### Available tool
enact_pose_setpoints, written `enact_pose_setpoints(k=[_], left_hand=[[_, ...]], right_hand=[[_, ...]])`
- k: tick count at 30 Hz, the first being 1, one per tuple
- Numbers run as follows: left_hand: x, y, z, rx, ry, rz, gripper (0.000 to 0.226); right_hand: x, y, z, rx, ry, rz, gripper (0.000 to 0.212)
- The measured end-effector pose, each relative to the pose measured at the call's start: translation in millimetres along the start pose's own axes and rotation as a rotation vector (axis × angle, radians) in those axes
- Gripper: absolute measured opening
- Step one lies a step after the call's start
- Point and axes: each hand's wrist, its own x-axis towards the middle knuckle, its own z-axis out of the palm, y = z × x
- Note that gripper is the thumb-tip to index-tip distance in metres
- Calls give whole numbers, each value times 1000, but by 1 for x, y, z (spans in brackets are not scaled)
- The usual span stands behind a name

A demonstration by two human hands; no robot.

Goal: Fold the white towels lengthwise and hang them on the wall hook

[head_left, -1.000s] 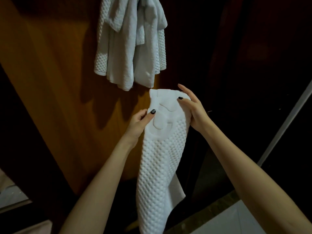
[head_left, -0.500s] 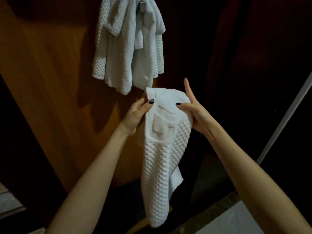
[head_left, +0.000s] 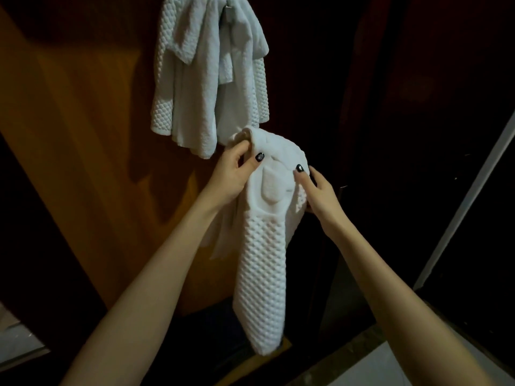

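Towel [head_left: 262,260] gripped in left hand [head_left: 231,174], right hand [head_left: 317,190], hung towels [head_left: 200,79] above

Brown wooden wall panel [head_left: 83,140], upright, dimly lit, bunch of white waffle-weave towels [head_left: 206,79] hanging against it at top of view, fixing hidden under cloth, folds overlapping, lower hems uneven, shadow cast to their left.

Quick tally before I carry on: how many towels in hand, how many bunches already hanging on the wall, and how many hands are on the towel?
held towel: 1
hanging bunch of white towels on the wall: 1 (the pieces in it cannot be counted)
hands gripping the held towel: 2, left hand and right hand
Total: 4
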Motion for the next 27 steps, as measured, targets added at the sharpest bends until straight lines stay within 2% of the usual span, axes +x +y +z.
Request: enact_pose_setpoints(k=[5, 10, 13, 17, 20, 22, 23, 25, 27], left_hand=[[3, -1, -12, 356, -35, -41, 52], [-1, -2, -19, 419, -145, -89, 71], [-6, -4, -20, 246, -106, -127, 65], [-15, -9, -20, -58, 126, -130, 43], [-22, -13, -17, -340, 307, -244, 28], [-32, -19, -10, -501, 361, -343, 7], [-42, -25, -4, -510, 339, -401, 7], [-65, -38, 13, -438, 287, -524, 22], [-84, -48, 23, -381, 259, -574, 33]], right_hand=[[-7, -13, 13, 50, 88, -226, 74], [-3, -18, 26, 106, 20, -207, 89], [3, -22, 24, 265, -93, -175, 79], [13, -28, 23, 353, -173, -164, 64], [19, -30, 21, 405, -211, -148, 57], [23, -30, 19, 488, -220, -133, 54], [24, -30, 18, 531, -229, -124, 53], [25, -27, 14, 603, -256, -101, 50], [25, -25, 11, 665, -276, -71, 47]])
